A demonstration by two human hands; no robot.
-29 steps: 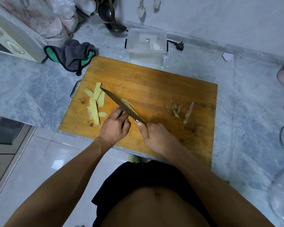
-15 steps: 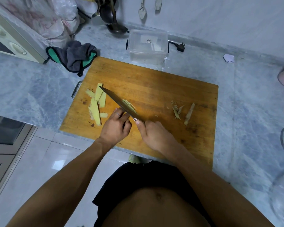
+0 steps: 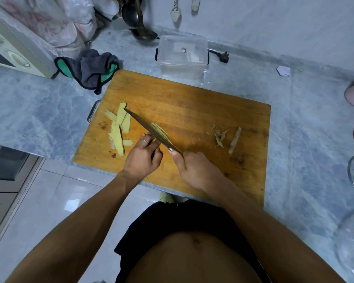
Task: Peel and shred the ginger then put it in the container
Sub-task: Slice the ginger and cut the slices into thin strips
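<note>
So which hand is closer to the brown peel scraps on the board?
The right hand. It grips the knife handle, just left of the peel scraps. The left hand is farther away, on the other side of the blade, holding down the ginger slices.

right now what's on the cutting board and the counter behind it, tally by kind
knife: 1
cutting board: 1
plastic container: 1
cloth: 1
ladle: 1
plug: 1
ginger slice heap: 1
ginger shred pile: 1
peel scrap cluster: 1
total: 9
</note>
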